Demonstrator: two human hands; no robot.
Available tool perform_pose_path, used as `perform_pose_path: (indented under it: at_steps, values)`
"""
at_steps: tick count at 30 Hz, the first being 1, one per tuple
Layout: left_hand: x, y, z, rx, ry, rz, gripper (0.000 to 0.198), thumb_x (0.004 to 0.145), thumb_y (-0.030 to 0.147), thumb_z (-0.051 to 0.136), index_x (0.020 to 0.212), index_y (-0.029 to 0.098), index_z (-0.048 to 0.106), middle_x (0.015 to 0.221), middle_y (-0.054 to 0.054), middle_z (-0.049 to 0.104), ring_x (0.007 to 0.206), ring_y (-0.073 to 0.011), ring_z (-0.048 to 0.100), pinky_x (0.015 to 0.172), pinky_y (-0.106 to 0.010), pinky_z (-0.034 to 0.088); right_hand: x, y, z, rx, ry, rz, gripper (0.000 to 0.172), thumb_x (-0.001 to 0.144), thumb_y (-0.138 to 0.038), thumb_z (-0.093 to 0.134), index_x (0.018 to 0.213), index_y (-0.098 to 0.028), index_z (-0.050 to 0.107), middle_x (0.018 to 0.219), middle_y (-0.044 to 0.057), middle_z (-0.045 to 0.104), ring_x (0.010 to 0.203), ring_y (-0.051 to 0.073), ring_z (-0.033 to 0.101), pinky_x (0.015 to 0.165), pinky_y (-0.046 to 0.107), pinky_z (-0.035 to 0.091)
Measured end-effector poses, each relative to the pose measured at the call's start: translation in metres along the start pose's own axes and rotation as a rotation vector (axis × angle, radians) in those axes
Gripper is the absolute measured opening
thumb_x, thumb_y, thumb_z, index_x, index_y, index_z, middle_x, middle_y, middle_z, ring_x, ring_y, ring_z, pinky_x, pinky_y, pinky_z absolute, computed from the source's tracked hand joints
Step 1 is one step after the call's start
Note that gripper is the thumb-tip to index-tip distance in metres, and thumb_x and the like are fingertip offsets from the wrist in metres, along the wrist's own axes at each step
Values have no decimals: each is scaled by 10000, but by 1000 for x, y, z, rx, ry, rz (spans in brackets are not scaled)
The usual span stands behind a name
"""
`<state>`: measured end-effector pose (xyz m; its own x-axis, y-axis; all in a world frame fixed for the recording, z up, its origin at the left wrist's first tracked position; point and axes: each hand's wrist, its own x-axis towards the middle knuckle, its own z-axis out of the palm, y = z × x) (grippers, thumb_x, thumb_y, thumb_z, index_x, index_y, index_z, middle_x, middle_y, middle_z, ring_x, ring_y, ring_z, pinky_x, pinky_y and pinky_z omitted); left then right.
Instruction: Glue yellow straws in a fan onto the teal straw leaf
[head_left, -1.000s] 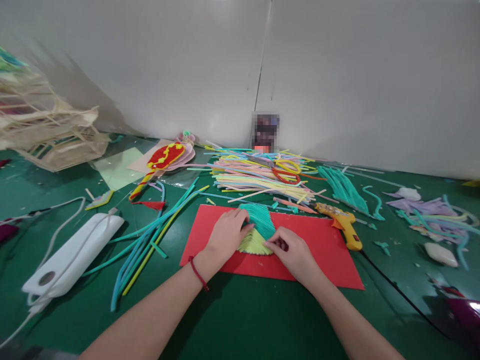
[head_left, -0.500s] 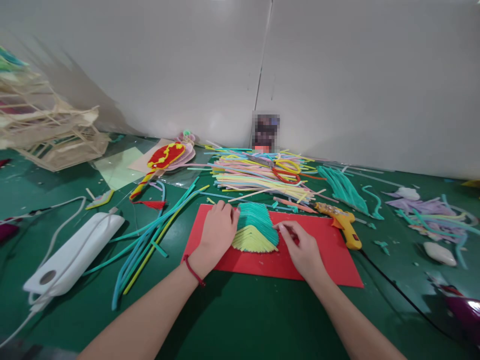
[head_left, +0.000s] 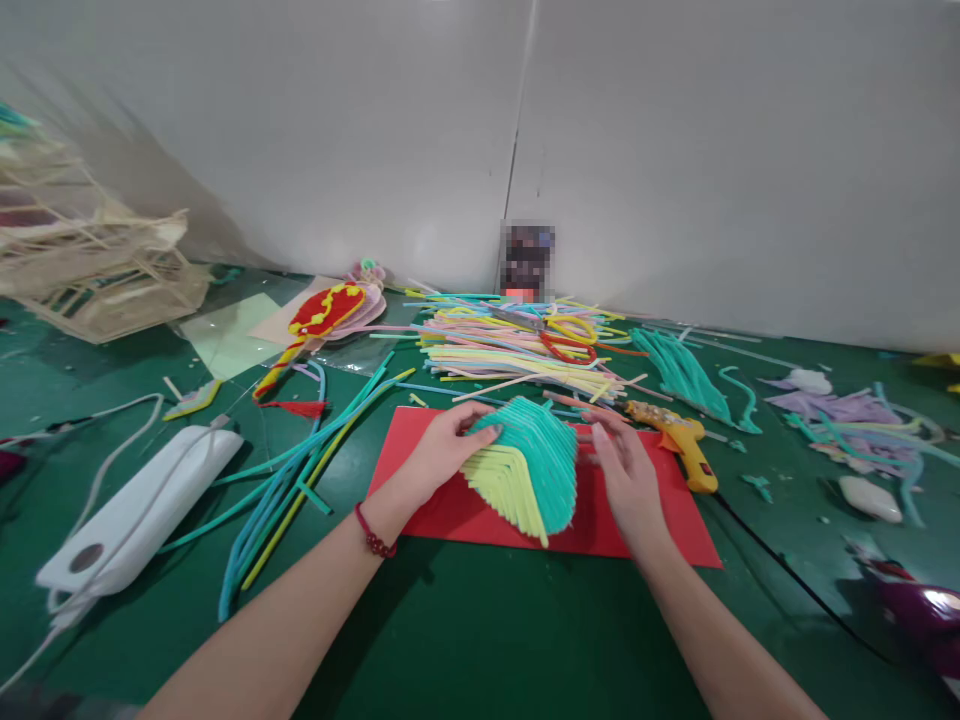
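My left hand [head_left: 450, 448] pinches the upper left edge of a fan-shaped pipe-cleaner panel [head_left: 536, 450], thumb on top. The panel has teal strips across its upper and right part and yellow-green strips in a chevron at the lower left. It is tilted, over a red sheet [head_left: 675, 535]. My right hand [head_left: 626, 470] is just right of the panel, its slightly blurred fingers stretched out and apart, with no hold on it that I can see.
Behind the sheet lies a pile of pastel pipe cleaners [head_left: 510, 355] with scissors [head_left: 566, 340] on top. A yellow glue gun [head_left: 686, 440] rests at the right, its cord trailing forward. A white power strip [head_left: 142, 510] and loose pipe cleaners [head_left: 300, 490] are on the left.
The panel has been lifted and turned, its yellow-green part swinging down and left. My left hand now grips its edge; my right hand has moved slightly right and its fingers have spread.
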<state>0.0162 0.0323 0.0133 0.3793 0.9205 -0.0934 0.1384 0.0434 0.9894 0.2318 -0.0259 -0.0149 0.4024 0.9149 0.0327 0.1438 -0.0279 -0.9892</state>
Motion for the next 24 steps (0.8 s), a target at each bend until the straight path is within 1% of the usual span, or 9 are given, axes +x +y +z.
perform_pose_path:
  at_steps: [2, 4, 7, 11, 13, 16, 18, 21, 24]
  values:
    - [-2, 1, 1, -53, -96, -21, 328, 748, 408, 685, 981, 180, 645, 1015, -51, 681, 925, -226, 625, 791, -328, 480, 3, -4, -1, 143, -106, 117, 525, 784, -629, 543, 1113, -225, 606, 1117, 97, 678, 948, 250, 649, 766, 376, 526]
    - [-4, 0, 4, -126, -132, -42, 348, 724, 402, 724, 979, 173, 660, 1016, -58, 684, 933, -226, 622, 807, -320, 470, 2, -9, -1, 250, -249, 221, 543, 755, -631, 581, 1118, -230, 629, 1072, 81, 704, 957, 256, 656, 791, 379, 523]
    - [-6, -2, 8, -408, -110, -136, 370, 755, 450, 696, 986, 163, 655, 940, -66, 694, 875, -213, 634, 765, -302, 475, -3, -16, 1, 293, -350, 295, 471, 659, -469, 760, 1056, -231, 671, 1091, 55, 707, 1004, 253, 646, 856, 361, 510]
    - [-4, -1, 9, -854, -115, -316, 453, 833, 591, 531, 888, 153, 631, 672, -23, 633, 594, -133, 598, 582, -239, 465, -5, -15, 5, 440, -270, 366, 392, 624, -380, 805, 962, -215, 689, 979, 38, 735, 921, 231, 675, 813, 346, 538]
    - [-3, -1, 10, -940, -130, -349, 454, 834, 596, 528, 844, 150, 614, 631, -12, 602, 561, -118, 581, 578, -231, 472, -4, -14, 7, 534, -178, 345, 415, 626, -373, 805, 996, -238, 673, 996, 22, 731, 924, 219, 676, 806, 345, 547]
    - [-5, -3, 13, -847, -159, -332, 309, 753, 401, 723, 910, 157, 617, 727, -20, 642, 646, -128, 614, 632, -235, 488, -5, -12, 10, 580, -121, 324, 502, 600, -346, 823, 1064, -262, 650, 1067, 19, 717, 996, 224, 658, 856, 365, 537]
    - [-6, -5, 15, -759, -143, -293, 337, 680, 250, 792, 960, 164, 627, 813, -24, 665, 688, -122, 620, 640, -224, 484, -6, -12, 11, 562, -124, 363, 535, 545, -339, 851, 1038, -242, 666, 1066, 39, 720, 1023, 253, 649, 885, 395, 524]
    - [-7, -7, 16, -686, -128, -260, 364, 663, 241, 796, 982, 158, 643, 901, -44, 676, 748, -131, 624, 662, -229, 481, -5, -14, 9, 565, -137, 441, 486, 492, -444, 852, 899, -218, 712, 988, 62, 742, 1015, 299, 651, 902, 427, 511]
    - [-6, -8, 14, -618, -170, -249, 367, 642, 245, 804, 968, 159, 658, 916, -46, 677, 777, -145, 626, 665, -237, 473, -1, -16, 5, 594, -129, 454, 439, 544, -595, 762, 799, -239, 731, 930, 48, 753, 1030, 308, 644, 917, 430, 496]
